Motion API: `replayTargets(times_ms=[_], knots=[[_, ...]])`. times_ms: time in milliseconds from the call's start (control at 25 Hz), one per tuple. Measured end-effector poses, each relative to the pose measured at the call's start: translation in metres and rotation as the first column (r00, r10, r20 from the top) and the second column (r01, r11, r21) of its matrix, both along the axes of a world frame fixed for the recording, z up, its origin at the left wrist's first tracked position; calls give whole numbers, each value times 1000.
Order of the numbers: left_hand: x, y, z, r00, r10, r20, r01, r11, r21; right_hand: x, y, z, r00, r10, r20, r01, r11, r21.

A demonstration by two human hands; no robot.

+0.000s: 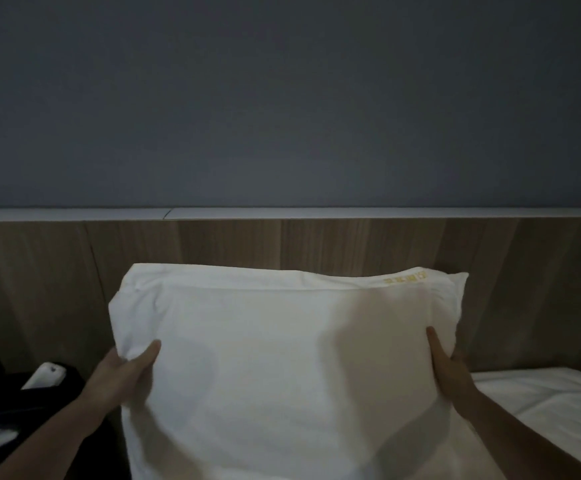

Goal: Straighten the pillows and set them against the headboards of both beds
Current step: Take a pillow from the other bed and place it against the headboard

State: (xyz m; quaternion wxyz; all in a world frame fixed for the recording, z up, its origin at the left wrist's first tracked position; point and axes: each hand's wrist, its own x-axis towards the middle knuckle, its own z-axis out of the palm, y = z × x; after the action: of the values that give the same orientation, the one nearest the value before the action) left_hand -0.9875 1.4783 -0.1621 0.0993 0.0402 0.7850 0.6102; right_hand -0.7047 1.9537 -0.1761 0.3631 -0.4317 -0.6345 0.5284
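White cotton fills most of the lower middle of the frame, that's the pillow point(275, 368), held upright with a hand on each side. Nearest to the camera, both forearms come up from the bottom corners; the left hand point(126, 370) grips the pillow's left edge with the thumb on the front face and the cloth bunched a bit above it, and the right hand point(446, 368) clamps the right edge the same way, thumb flat on the front. The rest of the fingers are behind the pillow so I can't see them, but both hands clearly have hold of it and nothing else. So the pillow sits right between the two grips, held at about mid-height on each side, top edge level-ish with a small yellow print near the upper right corner. Behind it on the lower right is a strip of white bed sheet point(541, 400), and at the lower left there's a dark bedside stand point(40, 393) with something pale on it, too dim to tell what. Further back is the wooden headboard point(213, 247) running across the middle, a light ledge on top of it, then grey wall. My guess on progress: this pillow looks squared up and is close to the headboard, but I can't tell if it's touching yet. The second bed isn't in view, so that's presumably left.
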Motion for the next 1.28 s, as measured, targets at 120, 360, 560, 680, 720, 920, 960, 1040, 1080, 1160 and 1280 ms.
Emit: replayTargets(times_ms=[120,360,560,680,720,920,960,1040,1080,1160,1280], knots=[[-4,-11,1,991,65,-118,-87,977,-193,5,6,-1,998,58,0,-58,997,-40],[-9,-16,26,907,330,-262,-360,930,-75,-8,-2,20,997,60,-51,-56,995,83],[-21,-39,-15,985,164,-45,-170,954,-245,-19,-27,-21,1000,23,21,-23,1000,1],[-22,-48,-41,996,81,-29,-85,983,-164,-16,-26,-27,996,12,86,-14,1000,21],[-20,-51,-45,998,59,-12,-60,987,-147,-16,-24,-26,993,16,119,-18,1000,19],[-13,-64,-96,996,65,61,-52,978,-203,-14,-31,-35,979,45,201,-38,999,-38],[-6,-66,-106,995,51,90,-28,970,-240,-12,-35,-40,979,42,201,-34,998,-46],[18,-65,-108,988,-1,152,56,932,-358,-10,-39,-50,982,46,184,-40,999,-34],[22,-68,-113,989,-2,148,66,898,-434,-9,-41,-54,981,56,187,-51,998,-35],[26,-70,-106,995,83,57,-38,834,-550,-8,-40,-54,982,32,188,-28,999,-25],[33,-68,-70,972,176,-153,-231,814,-533,-9,-24,-48,985,-86,147,84,996,18]])
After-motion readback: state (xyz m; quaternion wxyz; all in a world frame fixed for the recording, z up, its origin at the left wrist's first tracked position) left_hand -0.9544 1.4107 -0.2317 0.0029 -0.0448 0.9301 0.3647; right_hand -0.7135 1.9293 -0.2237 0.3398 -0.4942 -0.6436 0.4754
